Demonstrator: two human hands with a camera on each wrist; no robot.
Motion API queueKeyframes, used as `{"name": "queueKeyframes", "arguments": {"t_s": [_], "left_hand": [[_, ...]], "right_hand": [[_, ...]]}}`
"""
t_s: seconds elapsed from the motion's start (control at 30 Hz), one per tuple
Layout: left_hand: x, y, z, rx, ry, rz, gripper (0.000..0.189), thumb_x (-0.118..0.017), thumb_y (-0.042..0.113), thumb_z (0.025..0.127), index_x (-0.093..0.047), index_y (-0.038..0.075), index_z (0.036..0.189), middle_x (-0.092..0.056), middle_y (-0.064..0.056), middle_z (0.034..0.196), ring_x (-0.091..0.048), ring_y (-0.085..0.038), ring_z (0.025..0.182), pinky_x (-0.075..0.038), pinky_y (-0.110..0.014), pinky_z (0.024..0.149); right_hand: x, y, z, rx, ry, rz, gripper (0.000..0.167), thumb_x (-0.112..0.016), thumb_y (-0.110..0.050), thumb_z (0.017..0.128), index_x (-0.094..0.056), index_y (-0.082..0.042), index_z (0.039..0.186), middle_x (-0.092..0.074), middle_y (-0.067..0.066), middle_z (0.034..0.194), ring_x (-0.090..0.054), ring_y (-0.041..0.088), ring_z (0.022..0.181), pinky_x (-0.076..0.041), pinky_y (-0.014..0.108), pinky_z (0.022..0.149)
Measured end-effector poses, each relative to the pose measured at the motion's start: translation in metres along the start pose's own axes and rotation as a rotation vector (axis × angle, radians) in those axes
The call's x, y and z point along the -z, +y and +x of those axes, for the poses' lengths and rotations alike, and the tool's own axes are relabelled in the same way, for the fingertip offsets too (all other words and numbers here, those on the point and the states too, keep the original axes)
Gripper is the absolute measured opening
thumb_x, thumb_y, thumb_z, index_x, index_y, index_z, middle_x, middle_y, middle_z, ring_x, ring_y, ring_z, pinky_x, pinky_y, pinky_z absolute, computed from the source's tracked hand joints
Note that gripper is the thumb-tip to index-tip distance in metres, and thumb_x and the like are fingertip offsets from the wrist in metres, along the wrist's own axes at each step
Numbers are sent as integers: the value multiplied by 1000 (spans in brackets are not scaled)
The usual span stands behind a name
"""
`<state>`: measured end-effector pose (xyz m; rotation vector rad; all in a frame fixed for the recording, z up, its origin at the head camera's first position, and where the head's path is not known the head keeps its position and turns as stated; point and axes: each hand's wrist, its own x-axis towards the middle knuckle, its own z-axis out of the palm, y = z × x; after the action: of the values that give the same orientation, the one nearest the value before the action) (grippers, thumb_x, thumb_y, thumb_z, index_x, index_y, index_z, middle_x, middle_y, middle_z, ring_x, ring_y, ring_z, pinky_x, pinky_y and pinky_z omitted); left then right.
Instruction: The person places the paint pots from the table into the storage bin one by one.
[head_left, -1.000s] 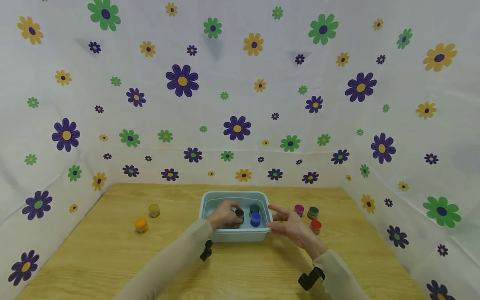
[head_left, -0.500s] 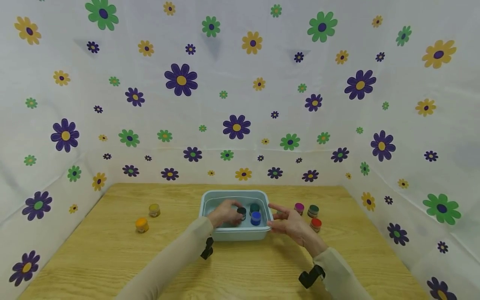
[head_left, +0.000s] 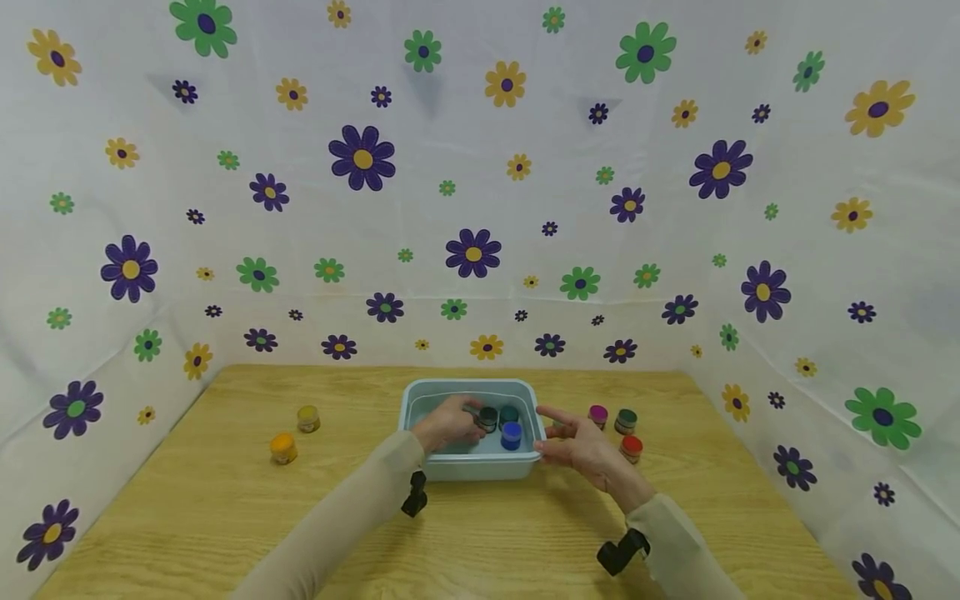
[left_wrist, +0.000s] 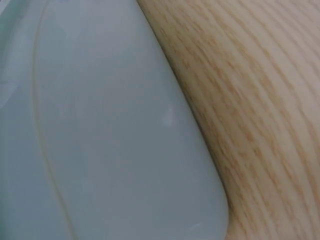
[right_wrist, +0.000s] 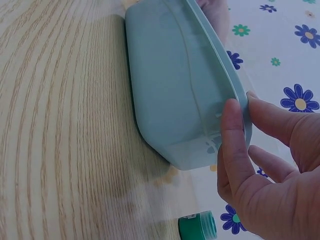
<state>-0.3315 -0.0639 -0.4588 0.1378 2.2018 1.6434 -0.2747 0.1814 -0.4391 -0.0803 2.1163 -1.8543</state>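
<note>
A pale blue plastic bin [head_left: 472,468] stands on the table. Inside it, toward the right, are a black-lidded paint jar [head_left: 487,419], a dark teal one [head_left: 509,417] and a blue one [head_left: 511,436]. My left hand [head_left: 452,422] reaches over the bin's front left, its fingertips right at the black-lidded jar's left side. My right hand [head_left: 587,452] pinches the bin's right rim; in the right wrist view, the thumb and fingers [right_wrist: 232,130] lie on either side of that rim. The left wrist view holds only the bin's outer wall [left_wrist: 125,120] and the wooden table.
On the left of the table [head_left: 360,533] stand a yellow paint jar [head_left: 308,419] and an orange one [head_left: 283,449]. Beyond my right hand are magenta [head_left: 597,417], green [head_left: 626,422] and red [head_left: 632,449] jars. A flower-printed cloth [head_left: 420,208] surrounds the table.
The black-lidded jar has shifted slightly right, up beside the teal jar, and more of it shows past my left fingers. My right hand keeps its place at the rim.
</note>
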Motion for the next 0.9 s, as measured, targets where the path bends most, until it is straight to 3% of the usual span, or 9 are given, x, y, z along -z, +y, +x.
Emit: {"name": "queueKeyframes", "arguments": {"t_s": [0.2, 0.57, 0.73, 0.9], "left_hand": [[0, 1, 1, 3, 14, -18, 49, -55, -13, 89, -46, -8, 137, -64, -25, 114, -69, -30, 96, -59, -33, 79], [3, 1, -4, -22, 49, -54, 45, -56, -11, 87, -51, -8, 132, -56, -27, 124, -64, -36, 100, -59, -43, 82], [8, 4, -6, -47, 96, -31, 33, -58, -3, 91, -59, -7, 123, -63, -25, 117, -66, -30, 93, -58, -44, 82], [15, 5, -10, -88, 117, 31, 24, -61, 5, 93, -65, -6, 114, -69, -19, 100, -66, -21, 75, -55, -33, 65]], "right_hand": [[-1, 0, 0, -7, 6, 3, 70, -73, -5, 86, -42, -10, 149, -51, 22, 118, -65, 19, 85, -60, 34, 82], [-1, 1, 0, -7, -7, 23, 72, -74, -6, 86, -40, -9, 150, -47, 27, 123, -65, 19, 85, -60, 33, 82], [0, 1, 0, -4, -10, 22, 72, -74, -6, 86, -40, -9, 150, -48, 26, 121, -65, 18, 85, -59, 35, 84], [0, 1, 0, 3, -7, 21, 72, -74, -6, 86, -40, -9, 150, -47, 27, 123, -66, 19, 86, -59, 36, 84]]}}
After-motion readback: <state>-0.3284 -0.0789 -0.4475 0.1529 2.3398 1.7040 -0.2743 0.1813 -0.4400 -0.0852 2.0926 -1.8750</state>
